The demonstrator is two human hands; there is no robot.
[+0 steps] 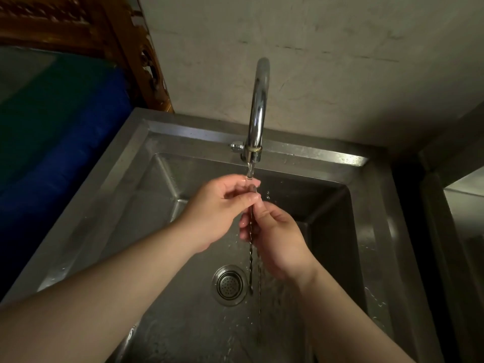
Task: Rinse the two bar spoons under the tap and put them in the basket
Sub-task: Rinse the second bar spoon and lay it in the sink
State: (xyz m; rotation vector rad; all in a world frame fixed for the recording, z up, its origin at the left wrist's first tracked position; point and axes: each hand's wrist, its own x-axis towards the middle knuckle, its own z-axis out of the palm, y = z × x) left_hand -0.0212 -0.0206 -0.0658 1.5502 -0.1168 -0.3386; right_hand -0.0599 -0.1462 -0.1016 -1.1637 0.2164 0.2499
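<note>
Two thin twisted-stem bar spoons (251, 260) hang upright together over the steel sink (146, 195), their lower ends near the drain (230, 284). My left hand (217, 208) pinches their top ends right under the chrome tap (258, 113), where a thin stream of water falls onto my fingers. Just below, my right hand (277, 237) is closed around the stems. Water runs down the stems and splashes the basin. No basket is in view.
A blue and green surface (60, 132) lies left of the sink, beside a carved wooden piece (136, 48). A grey wall rises behind the tap. Another steel unit (461, 231) stands at the right edge.
</note>
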